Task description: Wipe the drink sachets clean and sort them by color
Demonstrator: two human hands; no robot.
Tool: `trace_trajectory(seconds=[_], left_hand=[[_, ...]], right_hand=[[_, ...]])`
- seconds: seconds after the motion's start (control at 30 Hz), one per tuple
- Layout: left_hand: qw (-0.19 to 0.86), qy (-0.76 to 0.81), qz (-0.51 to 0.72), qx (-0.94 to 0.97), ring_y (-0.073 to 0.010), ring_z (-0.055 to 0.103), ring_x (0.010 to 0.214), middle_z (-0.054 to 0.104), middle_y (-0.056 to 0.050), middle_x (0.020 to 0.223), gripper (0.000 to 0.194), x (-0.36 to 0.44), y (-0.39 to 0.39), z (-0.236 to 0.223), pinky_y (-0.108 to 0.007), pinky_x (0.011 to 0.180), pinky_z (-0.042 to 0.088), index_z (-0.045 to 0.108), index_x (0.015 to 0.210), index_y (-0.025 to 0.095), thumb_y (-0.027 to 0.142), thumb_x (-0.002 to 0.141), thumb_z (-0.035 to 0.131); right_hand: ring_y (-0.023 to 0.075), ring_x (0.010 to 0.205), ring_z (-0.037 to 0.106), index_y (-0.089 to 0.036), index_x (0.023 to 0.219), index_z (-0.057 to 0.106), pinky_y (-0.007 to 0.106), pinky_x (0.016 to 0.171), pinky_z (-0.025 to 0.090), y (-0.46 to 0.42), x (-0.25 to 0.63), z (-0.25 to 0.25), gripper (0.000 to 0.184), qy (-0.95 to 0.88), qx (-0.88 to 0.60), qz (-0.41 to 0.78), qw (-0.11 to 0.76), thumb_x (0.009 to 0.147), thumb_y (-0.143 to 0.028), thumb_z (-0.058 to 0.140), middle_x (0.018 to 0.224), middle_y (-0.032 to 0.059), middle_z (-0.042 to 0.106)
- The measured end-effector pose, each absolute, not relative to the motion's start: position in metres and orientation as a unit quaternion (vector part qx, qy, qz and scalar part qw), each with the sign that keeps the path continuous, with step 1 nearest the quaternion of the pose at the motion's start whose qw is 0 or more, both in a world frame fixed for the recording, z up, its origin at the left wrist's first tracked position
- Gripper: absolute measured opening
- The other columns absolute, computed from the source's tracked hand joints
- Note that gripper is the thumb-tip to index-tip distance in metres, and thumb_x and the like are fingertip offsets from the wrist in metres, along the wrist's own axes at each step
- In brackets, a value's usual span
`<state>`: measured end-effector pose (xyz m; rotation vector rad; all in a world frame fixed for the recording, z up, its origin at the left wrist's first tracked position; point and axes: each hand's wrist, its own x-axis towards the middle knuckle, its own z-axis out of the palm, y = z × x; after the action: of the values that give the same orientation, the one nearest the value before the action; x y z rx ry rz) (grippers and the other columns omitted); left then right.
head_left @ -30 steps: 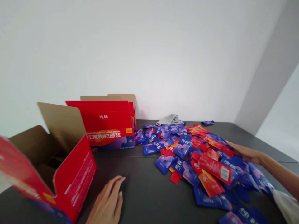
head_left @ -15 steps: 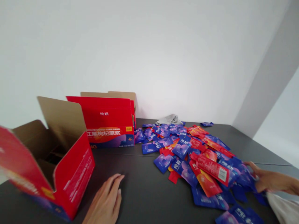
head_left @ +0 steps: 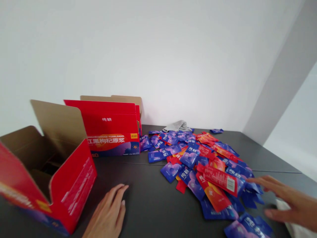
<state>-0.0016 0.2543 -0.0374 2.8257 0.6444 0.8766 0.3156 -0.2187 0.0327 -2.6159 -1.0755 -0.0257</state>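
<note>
My left hand [head_left: 109,211] rests on the dark table with its fingers stretched out and nothing in it, just right of an open red box [head_left: 76,191]. At the right, my right hand [head_left: 287,198] is spread, thumb apart from the fingers, holding nothing. Its fingertips are at the right edge of a heap of flat blue and red packets, close to a blue packet [head_left: 251,195]. A red packet with a barcode [head_left: 220,178] lies on top of the heap. Near the front, below that hand's thumb, is another blue packet [head_left: 247,226].
A second open red box [head_left: 111,129] stands behind the first, its cardboard flaps up. A grey cloth [head_left: 178,126] lies behind the heap, and a lone blue packet [head_left: 216,131] sits farther back. Something white [head_left: 284,208] shows under my right hand. A white wall [head_left: 193,66] rises behind the table.
My right hand was bent around blue packets at the heap's right edge; now its fingers are spread and it sits slightly nearer me. My left hand has stayed put. The view has shifted slightly.
</note>
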Motion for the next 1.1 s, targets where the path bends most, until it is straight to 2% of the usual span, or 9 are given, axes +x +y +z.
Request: trace_trajectory(seconds=[0.07, 0.13, 0.23, 0.4, 0.63, 0.73, 0.83, 0.97, 1.1], left_hand=[[0.063, 0.212, 0.286, 0.932, -0.0250, 0.062, 0.108, 0.059, -0.009, 0.121, 0.038, -0.001, 0.254, -0.038, -0.044, 0.095, 0.052, 0.053, 0.121, 0.022, 0.034, 0.091, 0.035], [0.069, 0.214, 0.285, 0.932, -0.0247, 0.062, 0.108, 0.059, -0.008, 0.122, 0.038, 0.000, 0.254, -0.039, -0.044, 0.095, 0.052, 0.053, 0.121, 0.023, 0.036, 0.091, 0.035], [0.072, 0.217, 0.286, 0.930, -0.0241, 0.061, 0.110, 0.057, -0.008, 0.123, 0.037, 0.000, 0.254, -0.042, -0.045, 0.097, 0.050, 0.053, 0.121, 0.023, 0.035, 0.092, 0.035], [0.067, 0.211, 0.290, 0.931, -0.0248, 0.059, 0.110, 0.055, -0.010, 0.123, 0.036, -0.001, 0.253, -0.043, -0.047, 0.097, 0.050, 0.051, 0.122, 0.021, 0.033, 0.092, 0.035], [0.067, 0.211, 0.296, 0.929, -0.0253, 0.059, 0.109, 0.055, -0.009, 0.123, 0.035, -0.001, 0.253, -0.044, -0.046, 0.096, 0.050, 0.052, 0.122, 0.022, 0.033, 0.092, 0.037], [0.070, 0.210, 0.297, 0.929, -0.0252, 0.060, 0.109, 0.055, -0.009, 0.123, 0.035, 0.000, 0.253, -0.045, -0.046, 0.095, 0.051, 0.052, 0.122, 0.022, 0.033, 0.092, 0.037], [0.070, 0.208, 0.293, 0.930, -0.0250, 0.060, 0.109, 0.055, -0.010, 0.123, 0.036, 0.000, 0.252, -0.043, -0.046, 0.095, 0.051, 0.051, 0.122, 0.021, 0.033, 0.092, 0.036], [0.066, 0.207, 0.291, 0.932, -0.0251, 0.060, 0.109, 0.056, -0.010, 0.122, 0.035, -0.001, 0.251, -0.041, -0.046, 0.095, 0.051, 0.051, 0.122, 0.021, 0.033, 0.092, 0.036], [0.065, 0.208, 0.294, 0.931, -0.0254, 0.060, 0.109, 0.057, -0.010, 0.122, 0.035, -0.002, 0.251, -0.041, -0.046, 0.095, 0.052, 0.052, 0.121, 0.021, 0.033, 0.092, 0.037]], right_hand=[[0.0343, 0.134, 0.033, -0.058, 0.138, 0.028, 0.052, 0.101, 0.045, -0.204, 0.275, 0.011, 0.073, -0.426, -0.899, 0.046, 0.092, 0.074, -0.055, 0.062, 0.149, -0.0059, 0.033], [0.0389, 0.135, 0.028, -0.056, 0.141, 0.020, 0.062, 0.099, 0.042, -0.184, 0.246, -0.010, 0.075, -0.475, -0.877, 0.036, 0.061, 0.077, -0.056, 0.058, 0.152, -0.0069, 0.027], [0.0387, 0.135, 0.032, -0.050, 0.146, 0.015, 0.064, 0.101, 0.040, -0.156, 0.237, -0.029, 0.075, -0.505, -0.860, -0.048, 0.051, 0.082, -0.056, 0.055, 0.152, -0.0038, 0.028], [0.0326, 0.131, 0.039, -0.037, 0.145, 0.032, 0.055, 0.101, 0.040, -0.145, 0.292, -0.032, 0.063, -0.432, -0.879, -0.193, 0.056, 0.086, -0.056, 0.048, 0.148, 0.0021, 0.039], [0.0404, 0.114, 0.051, -0.012, 0.125, 0.053, 0.060, 0.091, 0.041, -0.163, 0.369, -0.011, 0.068, -0.251, -0.920, -0.283, 0.101, 0.085, -0.063, 0.033, 0.116, 0.0196, 0.060], [0.0340, 0.120, 0.049, -0.018, 0.131, 0.048, 0.053, 0.100, 0.040, -0.142, 0.332, 0.009, 0.060, -0.331, -0.895, -0.265, 0.136, 0.088, -0.057, 0.038, 0.125, 0.0153, 0.057], [0.0255, 0.131, 0.042, -0.029, 0.143, 0.035, 0.041, 0.104, 0.042, -0.110, 0.268, 0.015, 0.056, -0.487, -0.846, -0.177, 0.125, 0.091, -0.048, 0.044, 0.144, 0.0061, 0.043], [0.0308, 0.136, 0.034, -0.036, 0.149, 0.020, 0.050, 0.105, 0.040, -0.085, 0.229, -0.001, 0.073, -0.603, -0.790, -0.103, 0.038, 0.086, -0.056, 0.052, 0.151, 0.0038, 0.032], [0.0325, 0.134, 0.035, -0.039, 0.148, 0.019, 0.055, 0.104, 0.037, -0.085, 0.250, -0.014, 0.078, -0.563, -0.818, -0.116, 0.025, 0.082, -0.064, 0.052, 0.151, 0.0024, 0.032]])
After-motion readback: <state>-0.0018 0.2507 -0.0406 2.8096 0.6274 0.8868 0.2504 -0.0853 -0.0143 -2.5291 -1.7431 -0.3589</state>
